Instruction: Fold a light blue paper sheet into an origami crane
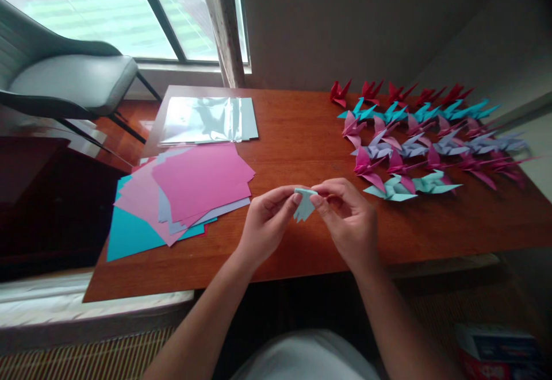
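A small piece of folded pale mint paper (305, 206) is held up over the front part of the table. My left hand (271, 219) pinches its left edge between thumb and forefinger. On the other side, my right hand (348, 214) grips the upper right edge the same way. The paper's lower end splits into several points. To the right of my hands stand two mint paper cranes (394, 189), the row nearest to me. Behind them are rows of magenta cranes (365, 162), lavender cranes (414, 145), pink cranes (352, 126), turquoise cranes (359, 110) and red cranes (340, 92).
Loose coloured paper sheets (202, 179) lie fanned out on the left of the wooden table (297, 133). Behind them is a shiny clear packet (202, 118) of paper. A chair (73, 81) stands beyond the table's left end, by the window (107, 12). A box (500, 345) sits low at the right.
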### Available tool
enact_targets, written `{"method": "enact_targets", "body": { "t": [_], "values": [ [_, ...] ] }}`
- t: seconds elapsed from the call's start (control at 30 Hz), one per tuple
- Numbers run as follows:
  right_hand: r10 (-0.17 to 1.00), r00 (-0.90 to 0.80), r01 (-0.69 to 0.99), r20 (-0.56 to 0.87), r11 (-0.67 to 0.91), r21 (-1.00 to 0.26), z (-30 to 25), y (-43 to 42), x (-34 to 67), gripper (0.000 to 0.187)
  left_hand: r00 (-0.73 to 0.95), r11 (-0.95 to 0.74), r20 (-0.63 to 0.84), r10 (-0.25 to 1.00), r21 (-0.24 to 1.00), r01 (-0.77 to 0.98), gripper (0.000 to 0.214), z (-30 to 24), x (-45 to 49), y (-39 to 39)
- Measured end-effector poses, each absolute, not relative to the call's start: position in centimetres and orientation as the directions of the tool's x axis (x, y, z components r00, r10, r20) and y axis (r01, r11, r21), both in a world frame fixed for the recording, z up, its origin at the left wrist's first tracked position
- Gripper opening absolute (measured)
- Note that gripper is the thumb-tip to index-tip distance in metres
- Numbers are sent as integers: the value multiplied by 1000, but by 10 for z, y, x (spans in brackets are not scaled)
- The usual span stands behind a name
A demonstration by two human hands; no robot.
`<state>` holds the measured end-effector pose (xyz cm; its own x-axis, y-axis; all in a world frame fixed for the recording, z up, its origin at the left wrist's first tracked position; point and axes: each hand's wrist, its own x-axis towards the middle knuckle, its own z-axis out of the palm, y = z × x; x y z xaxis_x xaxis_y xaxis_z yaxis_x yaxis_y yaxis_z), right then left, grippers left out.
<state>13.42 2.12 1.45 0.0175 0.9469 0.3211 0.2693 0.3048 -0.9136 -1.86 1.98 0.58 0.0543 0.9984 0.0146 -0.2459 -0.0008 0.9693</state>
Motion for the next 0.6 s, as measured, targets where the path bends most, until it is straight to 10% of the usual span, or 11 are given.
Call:
{"method": "enact_targets", "body": {
  "t": [0.6],
  "values": [
    [993, -14, -14, 118, 118, -993, 13, 19, 135, 6, 18, -151, 152, 988, 985, -80, 22, 7, -21, 17]
  ]
}}
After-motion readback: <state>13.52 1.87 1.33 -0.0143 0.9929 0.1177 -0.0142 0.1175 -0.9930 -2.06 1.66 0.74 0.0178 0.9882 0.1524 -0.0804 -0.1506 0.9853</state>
